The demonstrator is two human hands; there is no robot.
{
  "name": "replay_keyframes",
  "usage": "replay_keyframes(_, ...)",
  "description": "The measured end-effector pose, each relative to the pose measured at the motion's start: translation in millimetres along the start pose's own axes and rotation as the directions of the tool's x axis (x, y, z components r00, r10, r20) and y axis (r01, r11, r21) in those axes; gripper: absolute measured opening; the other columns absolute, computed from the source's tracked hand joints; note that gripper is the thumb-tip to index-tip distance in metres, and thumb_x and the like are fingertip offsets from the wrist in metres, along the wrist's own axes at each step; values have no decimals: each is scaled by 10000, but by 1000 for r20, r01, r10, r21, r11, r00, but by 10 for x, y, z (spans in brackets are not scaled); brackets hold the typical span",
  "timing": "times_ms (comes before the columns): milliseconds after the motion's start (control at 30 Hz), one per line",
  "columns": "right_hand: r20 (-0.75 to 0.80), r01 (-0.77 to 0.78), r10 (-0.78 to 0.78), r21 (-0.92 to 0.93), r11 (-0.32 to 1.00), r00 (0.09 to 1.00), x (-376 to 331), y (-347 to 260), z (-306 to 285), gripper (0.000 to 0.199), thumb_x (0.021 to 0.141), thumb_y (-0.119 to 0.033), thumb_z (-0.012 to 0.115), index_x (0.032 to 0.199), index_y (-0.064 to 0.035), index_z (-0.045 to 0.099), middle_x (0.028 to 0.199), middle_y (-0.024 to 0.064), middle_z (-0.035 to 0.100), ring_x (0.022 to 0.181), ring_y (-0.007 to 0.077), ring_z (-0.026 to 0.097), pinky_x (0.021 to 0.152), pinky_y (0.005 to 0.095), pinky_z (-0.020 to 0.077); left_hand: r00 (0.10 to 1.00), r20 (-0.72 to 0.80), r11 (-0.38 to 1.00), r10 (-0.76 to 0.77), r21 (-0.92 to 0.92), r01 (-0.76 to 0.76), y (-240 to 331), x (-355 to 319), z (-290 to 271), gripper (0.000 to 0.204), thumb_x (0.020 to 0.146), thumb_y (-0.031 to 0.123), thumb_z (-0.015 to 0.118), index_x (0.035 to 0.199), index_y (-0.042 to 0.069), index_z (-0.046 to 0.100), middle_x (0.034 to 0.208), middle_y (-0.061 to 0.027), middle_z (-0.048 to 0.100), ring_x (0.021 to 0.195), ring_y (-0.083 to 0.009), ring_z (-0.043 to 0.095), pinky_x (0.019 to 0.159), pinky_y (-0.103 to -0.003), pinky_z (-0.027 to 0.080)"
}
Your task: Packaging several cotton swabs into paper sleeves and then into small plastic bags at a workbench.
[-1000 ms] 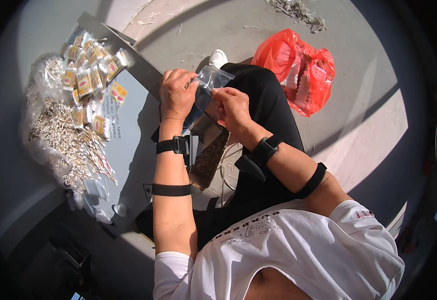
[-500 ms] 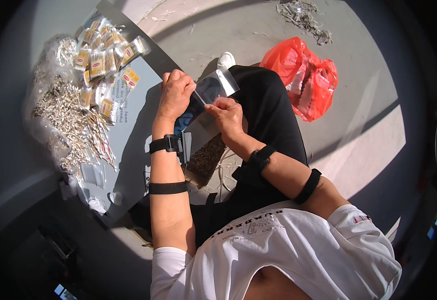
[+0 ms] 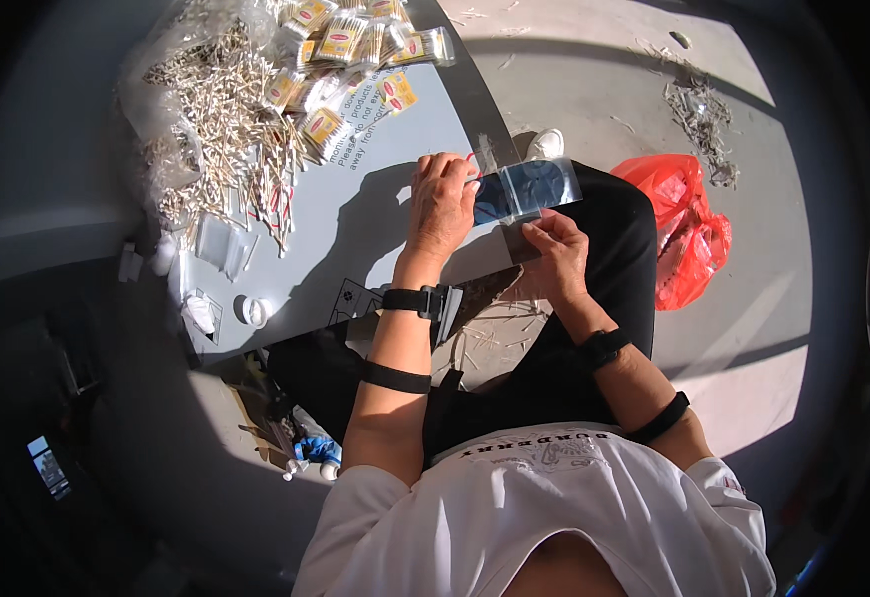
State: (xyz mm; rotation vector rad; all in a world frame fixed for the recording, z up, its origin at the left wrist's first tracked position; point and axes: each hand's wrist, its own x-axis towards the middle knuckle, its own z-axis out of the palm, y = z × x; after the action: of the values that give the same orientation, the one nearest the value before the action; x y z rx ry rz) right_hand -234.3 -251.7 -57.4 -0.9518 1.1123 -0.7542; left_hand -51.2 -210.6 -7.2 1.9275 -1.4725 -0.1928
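- Head view: a clear plastic pouch (image 3: 527, 189) hangs at the near edge of the grey board (image 3: 375, 249), over the lap.
- The left hand (image 3: 442, 202) pinches its left end; the right hand (image 3: 554, 254) grips its lower edge.
- It looks light, limp and slippery, best pinched at the edges.

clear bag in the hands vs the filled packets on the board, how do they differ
The clear bag looks flat and see-through, while the filled packets carry yellow-and-red labels. The clear bag is held up between the left hand and right hand; the filled packets lie heaped on the grey board beside loose white sticks. Both are small plastic sleeves.
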Motion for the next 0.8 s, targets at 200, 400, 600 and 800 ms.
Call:
replay_keyframes(200, -31, 71, -73, -74, 995, 997, -127, -383, -6, 88, 852, -43, 661, 820, 22, 610, 736, 10, 594, 670, 74, 524, 625, 220, 449, 986, -39, 966, -165, 194, 169, -186, -831, -504, 487, 716, -24, 688, 1169, 25, 517, 1282, -134, 494, 1226, -342, 441, 1026, -439, 358)
replay_keyframes(400, 642, 716, -479, -697, -38, 599, -86, -593, 181, 537, 871, -325, 623, 1250, 38, 506, 1396, 201, 405, 1300, 341, 395, 1087, 435, 306, 995, 34, 982, -92, 166, 85, -114, -1060, -501, 584, 731, -2, 686, 1276, 25, 481, 1390, -151, 436, 1315, -349, 377, 1095, -445, 306)
replay_keyframes(600, 982, 949, -19, -174, 262, 185, -303, -430, 326, 596, 819, -413, 667, 1276, -57, 528, 1386, 143, 462, 1319, 332, 399, 1126, 447, 273, 984, -96, 981, -153, -136, 139, -321, -1154, -440, 521, 732, -78, 624, 1232, 35, 532, 1343, -145, 493, 1275, -347, 433, 1067, -432, 361)
replay_keyframes(800, -312, 289, -613, -670, 684, 726, 397, -582, 204, 361, 737, -213, 802, 992, -15, 640, 1053, 149, 629, 937, 264, 609, 770, 378, 494, 983, -100, 979, -156, -147, 141, -336, -1182, -437, 376, 739, -36, 634, 1109, 10, 587, 1313, -141, 519, 1259, -345, 447, 1057, -427, 369)
